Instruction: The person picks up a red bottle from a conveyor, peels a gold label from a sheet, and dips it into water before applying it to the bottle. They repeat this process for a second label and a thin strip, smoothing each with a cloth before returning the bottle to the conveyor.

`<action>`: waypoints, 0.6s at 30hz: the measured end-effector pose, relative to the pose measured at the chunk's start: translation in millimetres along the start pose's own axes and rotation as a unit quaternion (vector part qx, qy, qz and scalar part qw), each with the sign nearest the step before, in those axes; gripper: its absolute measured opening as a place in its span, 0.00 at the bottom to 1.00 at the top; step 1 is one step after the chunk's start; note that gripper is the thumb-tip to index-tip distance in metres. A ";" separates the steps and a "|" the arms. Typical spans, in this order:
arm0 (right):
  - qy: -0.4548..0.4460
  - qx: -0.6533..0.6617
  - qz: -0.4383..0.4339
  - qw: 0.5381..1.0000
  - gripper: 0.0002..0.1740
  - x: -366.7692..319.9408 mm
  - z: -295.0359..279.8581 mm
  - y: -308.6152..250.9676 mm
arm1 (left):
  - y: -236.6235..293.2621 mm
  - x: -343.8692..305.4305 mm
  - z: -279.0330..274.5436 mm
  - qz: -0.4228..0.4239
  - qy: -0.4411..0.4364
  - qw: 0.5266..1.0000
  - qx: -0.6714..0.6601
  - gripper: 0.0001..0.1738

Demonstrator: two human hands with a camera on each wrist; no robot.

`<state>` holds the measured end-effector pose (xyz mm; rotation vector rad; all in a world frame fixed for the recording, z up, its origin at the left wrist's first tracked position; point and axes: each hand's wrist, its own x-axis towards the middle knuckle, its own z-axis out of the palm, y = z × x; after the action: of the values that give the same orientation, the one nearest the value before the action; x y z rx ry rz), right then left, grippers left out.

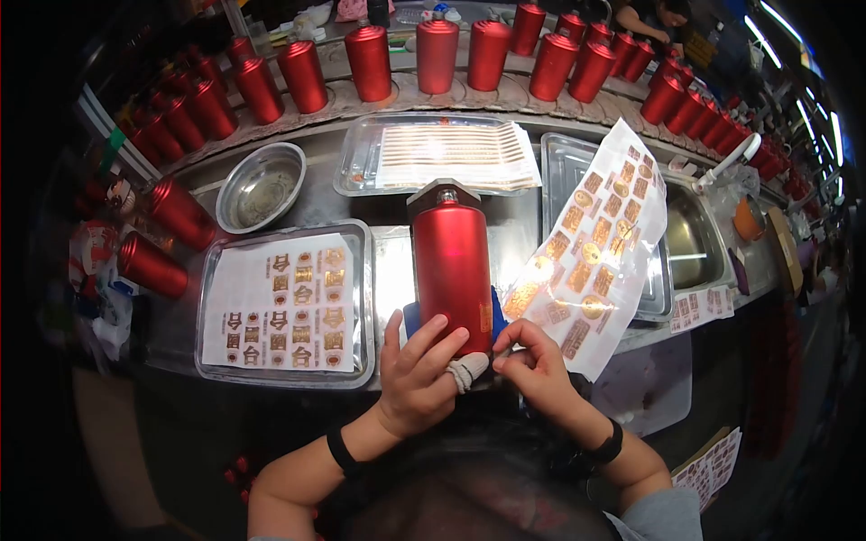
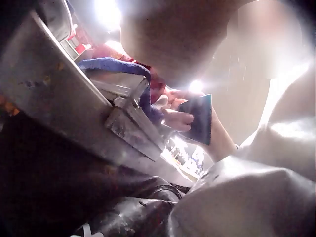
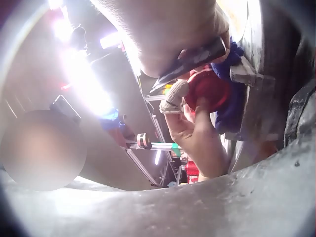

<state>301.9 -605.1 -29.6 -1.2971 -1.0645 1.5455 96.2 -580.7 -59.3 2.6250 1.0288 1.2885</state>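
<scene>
A glossy red bottle [image 1: 450, 261] lies with its capped neck pointing away, on a blue cloth [image 1: 501, 320] over a metal support. My left hand [image 1: 419, 377] holds its near end, fingers over the top and thumb at the base; one finger wears a white knitted cover [image 1: 468, 370]. A small gold decal [image 1: 485, 317] sits on the bottle's lower right side. Right beside it, my right hand [image 1: 538, 368] pinches a thin, dark, flat piece [image 2: 201, 121], which the right wrist view shows edge-on near the round red base [image 3: 210, 91].
A tray [image 1: 365, 298] with a sheet of gold decals [image 1: 280, 307] is at left, below a metal bowl [image 1: 262, 187]. At right, a long decal sheet [image 1: 595, 248] overlaps another tray [image 1: 564, 153]. A striped sheet [image 1: 456, 155] lies beyond. Several red bottles [image 1: 437, 56] line the conveyor.
</scene>
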 end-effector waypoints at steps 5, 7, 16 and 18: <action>0.078 -0.200 -0.131 0.968 0.07 -7.8 -5.9 -1.0 | 13.1 13.0 5.6 -0.016 -0.035 0.999 -0.004 0.13; 0.112 -0.288 -0.215 0.926 0.10 -13.0 -6.8 5.0 | 18.5 7.8 3.7 -0.066 -0.018 0.996 -0.063 0.20; 0.046 -0.316 -0.380 0.868 0.18 -11.2 19.9 2.7 | -3.9 -0.1 -3.6 -0.135 -0.028 0.986 -0.098 0.43; 0.053 -0.284 -0.362 0.886 0.17 -13.4 17.1 7.2 | -1.6 -0.4 -1.3 -0.141 -0.020 0.984 -0.105 0.44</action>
<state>286.0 -621.5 -30.8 -1.1180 -1.7560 0.6056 94.3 -580.0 -59.2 2.2472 1.1396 1.2004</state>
